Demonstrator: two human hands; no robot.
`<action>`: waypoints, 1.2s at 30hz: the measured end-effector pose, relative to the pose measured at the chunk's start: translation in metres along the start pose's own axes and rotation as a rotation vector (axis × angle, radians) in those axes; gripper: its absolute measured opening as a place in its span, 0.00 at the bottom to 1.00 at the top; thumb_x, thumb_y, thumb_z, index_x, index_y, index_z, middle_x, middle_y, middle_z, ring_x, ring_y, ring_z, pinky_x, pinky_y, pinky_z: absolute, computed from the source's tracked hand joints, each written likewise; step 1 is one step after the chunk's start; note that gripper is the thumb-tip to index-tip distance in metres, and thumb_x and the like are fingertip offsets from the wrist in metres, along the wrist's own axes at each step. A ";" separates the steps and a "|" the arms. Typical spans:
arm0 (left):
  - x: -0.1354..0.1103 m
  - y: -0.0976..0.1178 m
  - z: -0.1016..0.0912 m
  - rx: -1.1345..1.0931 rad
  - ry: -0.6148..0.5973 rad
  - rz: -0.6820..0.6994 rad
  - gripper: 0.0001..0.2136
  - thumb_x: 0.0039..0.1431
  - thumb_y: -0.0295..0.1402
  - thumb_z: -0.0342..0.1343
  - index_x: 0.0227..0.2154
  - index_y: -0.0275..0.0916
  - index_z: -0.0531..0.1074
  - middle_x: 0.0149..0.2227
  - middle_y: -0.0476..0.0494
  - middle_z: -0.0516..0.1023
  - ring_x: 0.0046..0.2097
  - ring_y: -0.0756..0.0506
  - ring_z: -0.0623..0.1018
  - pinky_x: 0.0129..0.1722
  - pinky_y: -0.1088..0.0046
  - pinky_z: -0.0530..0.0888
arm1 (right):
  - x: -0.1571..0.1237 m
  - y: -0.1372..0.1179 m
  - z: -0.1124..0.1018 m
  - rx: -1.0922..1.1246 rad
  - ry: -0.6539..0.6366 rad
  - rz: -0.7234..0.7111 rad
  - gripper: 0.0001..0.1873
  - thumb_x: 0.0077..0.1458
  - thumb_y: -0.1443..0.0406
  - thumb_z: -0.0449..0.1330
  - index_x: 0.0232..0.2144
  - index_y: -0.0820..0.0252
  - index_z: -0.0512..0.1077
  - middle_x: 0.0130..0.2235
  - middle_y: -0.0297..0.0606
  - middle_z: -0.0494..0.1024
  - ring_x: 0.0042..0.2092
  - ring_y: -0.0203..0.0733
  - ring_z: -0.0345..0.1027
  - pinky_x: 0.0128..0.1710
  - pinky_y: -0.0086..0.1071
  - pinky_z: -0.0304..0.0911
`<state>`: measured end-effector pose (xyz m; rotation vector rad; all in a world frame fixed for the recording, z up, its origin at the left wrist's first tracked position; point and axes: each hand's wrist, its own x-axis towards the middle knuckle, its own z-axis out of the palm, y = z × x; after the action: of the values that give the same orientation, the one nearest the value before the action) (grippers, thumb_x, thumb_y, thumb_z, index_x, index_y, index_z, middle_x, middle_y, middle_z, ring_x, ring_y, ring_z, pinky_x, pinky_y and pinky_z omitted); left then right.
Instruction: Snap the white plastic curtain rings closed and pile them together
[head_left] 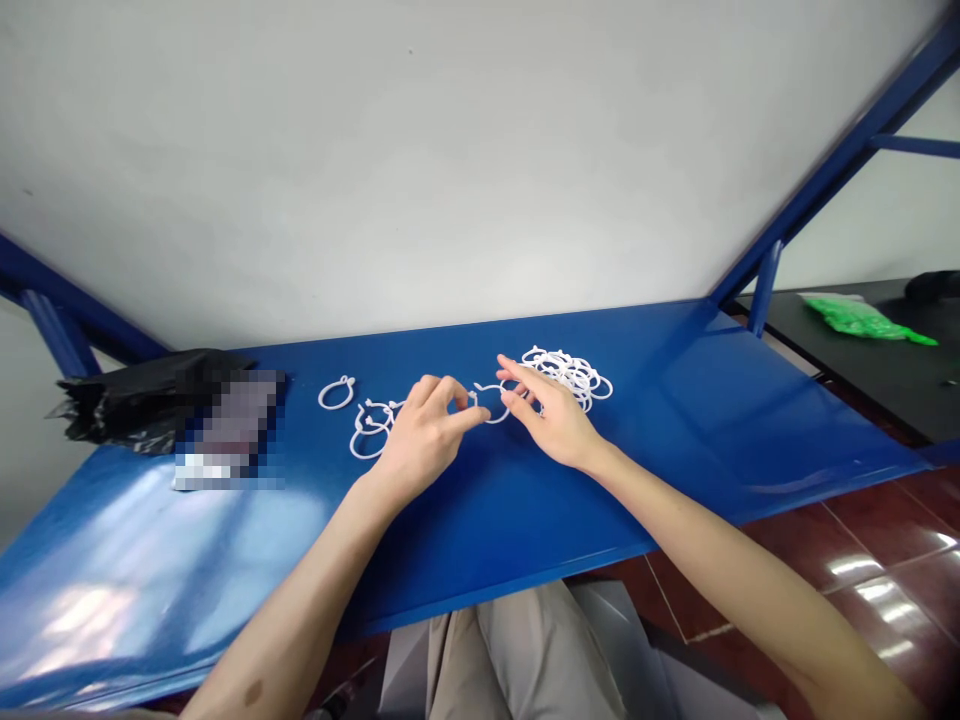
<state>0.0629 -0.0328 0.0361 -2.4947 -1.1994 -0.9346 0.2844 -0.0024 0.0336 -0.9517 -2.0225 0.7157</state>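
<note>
Left hand: thumb and forefinger curl close together, their tips at the left side of the middle ring; I cannot tell whether they grip it.
Right hand: fingers stand apart, forefinger reaching forward, thumb tip beside the same ring's right side; whether they touch cannot be told.
Middle ring: a white, open ring between the two hands, over the blue tabletop.
Ring pile: many identical white rings, overlapping, beyond the right hand and partly hidden by it.
Left cluster: several white rings, overlapping, partly covered by the left hand; small knobs show at their ends.
Lone ring: lies apart, left of the cluster, knobbed end away from the person.
Black plastic bag: crumpled, on the far left of the tabletop.
Print and labels: coarse pixel blocks cover a packet next to the black bag, so any lettering on it is hidden.
Right background: a green bag rests on a separate black desk; its surface is too small to read.
</note>
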 end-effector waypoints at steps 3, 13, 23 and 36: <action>-0.001 0.008 -0.003 -0.046 -0.025 0.028 0.12 0.67 0.24 0.50 0.39 0.45 0.77 0.36 0.45 0.79 0.37 0.45 0.70 0.38 0.66 0.68 | -0.001 -0.003 0.003 0.110 -0.042 0.069 0.19 0.68 0.58 0.55 0.58 0.51 0.72 0.38 0.36 0.81 0.37 0.40 0.76 0.40 0.36 0.72; 0.004 0.029 0.000 -0.543 0.074 -0.721 0.07 0.67 0.38 0.54 0.43 0.42 0.72 0.35 0.47 0.85 0.35 0.46 0.83 0.32 0.71 0.74 | -0.008 -0.007 0.017 0.079 0.042 0.006 0.11 0.66 0.61 0.58 0.47 0.55 0.75 0.33 0.34 0.80 0.33 0.39 0.76 0.34 0.33 0.71; -0.003 0.033 0.000 -0.555 0.100 -0.660 0.06 0.65 0.36 0.56 0.36 0.41 0.76 0.40 0.44 0.86 0.41 0.44 0.85 0.41 0.70 0.79 | -0.015 -0.012 0.019 -0.082 0.067 -0.245 0.09 0.68 0.66 0.56 0.44 0.55 0.77 0.41 0.38 0.83 0.41 0.41 0.78 0.43 0.36 0.74; -0.014 -0.019 -0.019 0.301 -0.360 -0.508 0.20 0.60 0.23 0.46 0.52 0.34 0.76 0.53 0.31 0.77 0.53 0.30 0.74 0.48 0.50 0.73 | 0.016 0.030 -0.035 -0.551 0.337 -0.099 0.12 0.67 0.64 0.56 0.47 0.57 0.78 0.39 0.42 0.77 0.42 0.49 0.71 0.41 0.43 0.70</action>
<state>0.0331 -0.0378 0.0409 -2.2070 -1.9819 -0.3489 0.3181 0.0328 0.0366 -1.1751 -1.9709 -0.0735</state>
